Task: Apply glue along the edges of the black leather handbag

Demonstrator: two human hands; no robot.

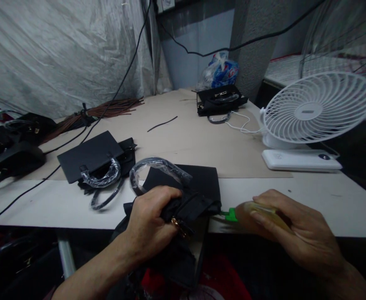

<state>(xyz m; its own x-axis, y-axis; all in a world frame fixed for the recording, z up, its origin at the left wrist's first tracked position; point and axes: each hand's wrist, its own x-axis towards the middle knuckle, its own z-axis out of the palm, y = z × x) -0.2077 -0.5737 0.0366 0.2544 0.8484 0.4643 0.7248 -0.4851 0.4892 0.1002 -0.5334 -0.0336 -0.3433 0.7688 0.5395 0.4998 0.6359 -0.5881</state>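
Observation:
My left hand [153, 227] is closed on a black handbag [201, 183] at the table's front edge. A gold-coloured metal fitting shows by my fingers, and a handle [158, 162] wrapped in clear plastic arches above them. Part of the bag hangs below the edge over my lap. In my right hand [298, 227] is a soft yellowish squeeze bottle [258, 214], which looks like a glue bottle. Its green cap [231, 214] and thin nozzle point left, close to the bag's right side. Blur hides whether the nozzle touches the bag.
Left of my hands lies another black bag [92, 152] with wrapped handles. A third black bag [220, 100] sits at the back. On the right stand a white fan [317, 108] and a white power bank [300, 160]. Black cables and brown strips [114, 107] cross the left side.

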